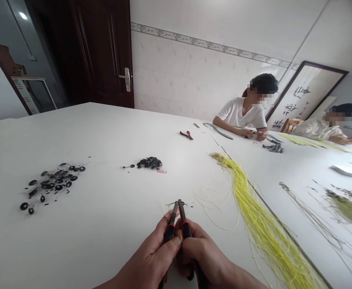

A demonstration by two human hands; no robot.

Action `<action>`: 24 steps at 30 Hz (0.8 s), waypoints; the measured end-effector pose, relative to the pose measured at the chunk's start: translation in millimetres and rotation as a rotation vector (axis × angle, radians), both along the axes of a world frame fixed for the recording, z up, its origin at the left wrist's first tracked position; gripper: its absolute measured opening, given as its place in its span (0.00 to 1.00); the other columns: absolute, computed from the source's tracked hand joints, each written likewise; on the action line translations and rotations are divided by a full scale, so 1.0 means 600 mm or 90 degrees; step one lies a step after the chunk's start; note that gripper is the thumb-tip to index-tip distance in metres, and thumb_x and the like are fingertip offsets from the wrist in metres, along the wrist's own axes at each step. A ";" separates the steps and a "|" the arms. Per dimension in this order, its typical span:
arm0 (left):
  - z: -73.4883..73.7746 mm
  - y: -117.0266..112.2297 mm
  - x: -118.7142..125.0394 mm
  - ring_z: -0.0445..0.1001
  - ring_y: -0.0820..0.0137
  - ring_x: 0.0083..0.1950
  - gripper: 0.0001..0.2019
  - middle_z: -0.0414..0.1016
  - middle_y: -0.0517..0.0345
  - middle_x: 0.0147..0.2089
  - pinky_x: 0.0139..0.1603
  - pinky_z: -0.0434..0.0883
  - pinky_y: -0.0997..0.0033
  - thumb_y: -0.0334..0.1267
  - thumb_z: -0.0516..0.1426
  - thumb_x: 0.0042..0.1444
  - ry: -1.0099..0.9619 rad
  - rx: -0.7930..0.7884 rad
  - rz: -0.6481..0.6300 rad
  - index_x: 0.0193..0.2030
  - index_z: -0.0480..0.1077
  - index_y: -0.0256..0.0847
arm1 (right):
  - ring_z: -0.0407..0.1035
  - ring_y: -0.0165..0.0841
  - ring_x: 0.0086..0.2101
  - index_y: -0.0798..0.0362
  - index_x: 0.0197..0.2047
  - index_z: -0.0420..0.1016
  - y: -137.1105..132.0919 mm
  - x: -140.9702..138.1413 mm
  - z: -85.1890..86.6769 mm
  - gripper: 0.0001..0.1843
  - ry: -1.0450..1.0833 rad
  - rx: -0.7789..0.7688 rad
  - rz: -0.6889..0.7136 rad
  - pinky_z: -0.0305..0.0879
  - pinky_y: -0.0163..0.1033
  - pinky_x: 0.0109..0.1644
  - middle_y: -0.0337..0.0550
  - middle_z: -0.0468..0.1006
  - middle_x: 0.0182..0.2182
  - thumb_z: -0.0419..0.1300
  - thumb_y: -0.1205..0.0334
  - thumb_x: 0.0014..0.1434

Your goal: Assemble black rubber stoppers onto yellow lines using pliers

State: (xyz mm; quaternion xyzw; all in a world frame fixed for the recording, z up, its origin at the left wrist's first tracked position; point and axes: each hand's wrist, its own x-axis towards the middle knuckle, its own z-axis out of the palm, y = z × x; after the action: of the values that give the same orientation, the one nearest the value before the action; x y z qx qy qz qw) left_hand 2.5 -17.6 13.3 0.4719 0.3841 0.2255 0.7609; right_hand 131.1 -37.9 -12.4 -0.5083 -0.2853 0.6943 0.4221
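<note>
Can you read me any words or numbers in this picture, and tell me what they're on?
Leaning dark-framed white panel: big black brush characters, too unclear to quote.
Small red-edged tag on the white table beside a pile of black rings: too small to read.
Red-and-black-handled pliers held by the left hand and right hand: no writing shows.

Framed calligraphy panel (304, 98) carries large black brush characters, not legible. Small red label (161, 171) on the bench (110, 136): too small to read.
</note>
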 end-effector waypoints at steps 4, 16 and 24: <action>0.008 0.000 0.001 0.62 0.77 0.23 0.31 0.68 0.65 0.24 0.24 0.60 0.77 0.43 0.51 0.56 0.012 0.000 0.001 0.63 0.44 0.40 | 0.53 0.24 0.12 0.53 0.22 0.59 -0.001 0.000 0.004 0.12 0.011 0.008 0.005 0.46 0.30 0.15 0.32 0.61 0.09 0.45 0.73 0.28; 0.008 -0.001 0.002 0.61 0.76 0.22 0.30 0.67 0.66 0.22 0.24 0.59 0.76 0.43 0.51 0.56 0.017 0.004 0.003 0.63 0.44 0.40 | 0.53 0.24 0.12 0.53 0.23 0.58 -0.002 0.001 0.004 0.13 -0.003 -0.006 0.007 0.45 0.30 0.16 0.31 0.61 0.09 0.46 0.73 0.28; 0.006 0.001 -0.001 0.61 0.75 0.23 0.32 0.68 0.65 0.23 0.25 0.59 0.76 0.44 0.51 0.55 0.031 0.006 -0.006 0.64 0.43 0.39 | 0.53 0.24 0.12 0.53 0.22 0.58 -0.001 0.000 0.007 0.13 0.011 -0.012 0.004 0.46 0.30 0.15 0.31 0.61 0.08 0.46 0.73 0.28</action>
State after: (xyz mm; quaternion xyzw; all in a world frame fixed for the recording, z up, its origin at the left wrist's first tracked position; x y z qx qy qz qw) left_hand 2.0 -17.2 16.9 0.4823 0.3995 0.2122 0.7502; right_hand 131.3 -38.3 -8.3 -0.5051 -0.2769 0.7027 0.4177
